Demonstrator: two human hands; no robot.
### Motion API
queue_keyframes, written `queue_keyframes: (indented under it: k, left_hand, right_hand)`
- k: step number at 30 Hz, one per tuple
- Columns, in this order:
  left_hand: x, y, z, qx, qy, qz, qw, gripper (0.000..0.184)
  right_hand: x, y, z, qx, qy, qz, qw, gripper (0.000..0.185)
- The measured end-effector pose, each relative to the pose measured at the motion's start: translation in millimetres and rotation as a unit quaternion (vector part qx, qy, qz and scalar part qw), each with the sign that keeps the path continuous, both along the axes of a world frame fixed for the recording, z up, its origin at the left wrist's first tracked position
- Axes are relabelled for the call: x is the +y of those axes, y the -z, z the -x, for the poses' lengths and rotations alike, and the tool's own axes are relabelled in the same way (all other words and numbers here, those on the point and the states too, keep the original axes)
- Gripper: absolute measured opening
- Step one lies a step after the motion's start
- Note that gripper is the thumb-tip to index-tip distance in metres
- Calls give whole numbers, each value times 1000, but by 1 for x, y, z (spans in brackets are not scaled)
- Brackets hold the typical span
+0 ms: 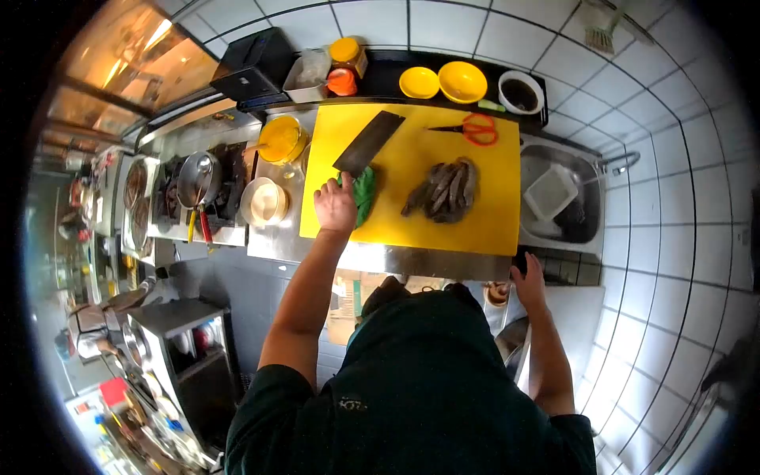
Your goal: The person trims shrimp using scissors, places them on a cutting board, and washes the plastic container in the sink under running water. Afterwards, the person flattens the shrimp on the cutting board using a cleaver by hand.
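Note:
My left hand is over the left part of a yellow cutting board, its fingers apart beside a crumpled green cloth. The index fingertip reaches the cloth's upper edge, near the lower end of a dark, broad cleaver blade. The cleaver's handle does not show clearly. My right hand is at the counter's front edge, near the board's lower right corner. A dark patch lies between its thumb and fingers, and I cannot make out whether it is held. A pile of grey shrimp lies on the board, with red-handled scissors above it.
A sink holding a white tray adjoins the board's right side. Yellow bowls and a bowl of dark liquid stand on the back shelf. To the left are a clear tub, a yellow-filled container and a stove pan.

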State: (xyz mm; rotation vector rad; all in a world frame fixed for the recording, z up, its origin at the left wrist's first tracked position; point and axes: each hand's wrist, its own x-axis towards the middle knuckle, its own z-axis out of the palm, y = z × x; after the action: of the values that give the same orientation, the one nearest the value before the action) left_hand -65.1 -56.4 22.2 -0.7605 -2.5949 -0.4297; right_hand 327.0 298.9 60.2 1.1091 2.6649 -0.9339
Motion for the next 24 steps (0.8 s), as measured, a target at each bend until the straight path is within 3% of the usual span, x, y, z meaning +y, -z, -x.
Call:
queue_keyframes:
  k: [3,4,7,8,9,11,12,13,14,16,18,22,24]
  left_hand:
    - [-3,-18,4,118,-59,111,985,39]
    - [-5,-24,11,44,-74,114,990,42]
    - [5,-37,7,-13,-140,27,990,49]
    - [9,-38,-3,-31,-163,-3,986,43]
    - [9,-27,-8,45,-153,-33,987,41]
    - [1,-15,-28,-27,-168,-48,984,51]
    - [-12,7,-36,-34,-184,-1,982,62]
    - [-26,28,-40,-41,-199,45,978,72]
    - [-33,24,-44,-125,-218,52,966,84]
    - [-46,26,-41,-241,-238,60,939,104]
    - [-56,22,-22,-306,-219,52,925,115]
    - [-44,-3,-17,-383,-268,91,879,115]
    - [-46,-5,-16,-376,-270,95,881,114]
  right_hand:
    - [27,11,0,0,-52,-40,998,62]
    - [34,14,-2,4,-60,-35,998,62]
    - [46,-4,15,-11,-34,23,999,61]
    - [46,-10,22,-20,-14,52,998,60]
    - [51,-7,28,-12,-5,82,997,59]
    - [58,9,39,8,21,142,990,58]
    - [60,21,44,14,3,104,995,55]
    - [69,62,45,65,-8,124,990,54]
    - [82,95,44,116,-20,140,983,53]
    - [73,62,69,55,34,185,981,51]
    - [67,42,88,0,20,149,989,49]
    - [72,44,102,-92,63,191,975,47]
    - [71,54,99,-49,50,204,976,47]
